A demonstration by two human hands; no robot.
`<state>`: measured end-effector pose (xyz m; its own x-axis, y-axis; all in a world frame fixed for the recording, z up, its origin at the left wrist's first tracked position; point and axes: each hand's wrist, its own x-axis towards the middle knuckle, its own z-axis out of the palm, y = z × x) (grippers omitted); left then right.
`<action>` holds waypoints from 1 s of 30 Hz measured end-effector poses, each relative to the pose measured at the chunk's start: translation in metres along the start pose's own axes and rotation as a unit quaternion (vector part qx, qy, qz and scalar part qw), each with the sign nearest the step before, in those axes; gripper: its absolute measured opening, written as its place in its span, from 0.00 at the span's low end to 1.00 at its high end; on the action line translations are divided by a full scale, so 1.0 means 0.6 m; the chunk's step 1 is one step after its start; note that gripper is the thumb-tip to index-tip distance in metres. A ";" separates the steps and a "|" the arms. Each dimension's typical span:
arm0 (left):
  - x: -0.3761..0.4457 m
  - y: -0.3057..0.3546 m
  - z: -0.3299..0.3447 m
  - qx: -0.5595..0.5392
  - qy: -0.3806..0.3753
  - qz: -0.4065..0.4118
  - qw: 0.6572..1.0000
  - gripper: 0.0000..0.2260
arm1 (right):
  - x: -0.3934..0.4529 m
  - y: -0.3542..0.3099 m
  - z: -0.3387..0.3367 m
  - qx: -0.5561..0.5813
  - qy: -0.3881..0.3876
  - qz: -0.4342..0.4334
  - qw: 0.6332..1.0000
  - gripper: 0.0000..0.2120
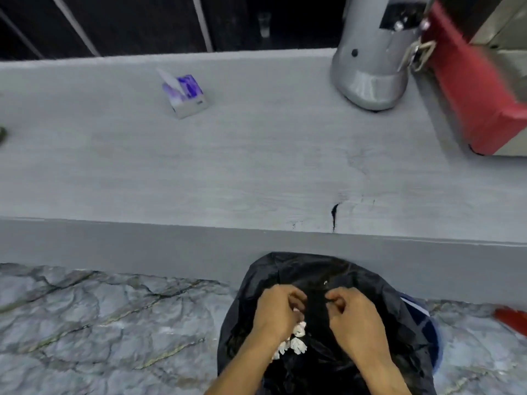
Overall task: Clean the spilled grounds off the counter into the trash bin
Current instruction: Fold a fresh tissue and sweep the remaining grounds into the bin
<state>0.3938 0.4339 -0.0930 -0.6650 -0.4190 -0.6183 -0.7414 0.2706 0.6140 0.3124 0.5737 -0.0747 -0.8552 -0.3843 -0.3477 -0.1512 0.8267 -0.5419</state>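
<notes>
Counted from the grey counter (pixel 228 166): on it, one tissue box (pixel 186 95), one silver machine (pixel 373 61), one red-sided appliance (pixel 479 89). Below its front edge: one black-lined trash bin (pixel 370 283), two hands, left hand (pixel 278 312) and right hand (pixel 355 316).

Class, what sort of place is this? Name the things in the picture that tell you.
Probably a cafe or kitchen work area: a grey counter carries a silver machine and a tissue box, and a black-lined trash bin stands on the stone-pattern floor below.

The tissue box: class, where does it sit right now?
In the head view, the tissue box stands on the grey counter, left of centre near the back, well left of the silver appliance.
</notes>
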 end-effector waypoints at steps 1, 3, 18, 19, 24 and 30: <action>-0.008 0.004 -0.005 0.000 -0.019 -0.007 1.000 0.13 | 0.003 -0.030 -0.018 -0.002 0.004 -0.004 1.000 0.06; -0.022 0.028 -0.023 0.018 -0.070 -0.043 0.996 0.17 | 0.018 -0.089 -0.057 0.003 0.011 -0.015 1.000 0.04; 0.133 0.153 -0.625 -0.166 0.242 0.200 0.935 0.09 | 0.330 -0.719 -0.123 0.051 0.053 -0.273 0.959 0.07; 0.170 0.147 -0.676 -0.135 0.296 0.196 0.925 0.09 | 0.358 -0.753 -0.100 0.034 0.048 -0.279 0.959 0.08; 0.351 0.128 -0.858 0.132 0.361 0.171 0.907 0.22 | 0.471 -0.856 0.015 -0.055 0.053 -0.255 0.964 0.12; 0.459 0.124 -0.909 0.305 0.242 0.212 0.896 0.21 | 0.515 -0.871 0.087 -0.145 0.069 -0.244 0.956 0.09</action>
<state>0.2046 -0.1340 0.0499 -0.8911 -0.4535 -0.0181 -0.4412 0.8562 0.2688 0.1528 0.0016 0.0612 -0.7025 -0.7117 0.0084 -0.6627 0.6497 -0.3725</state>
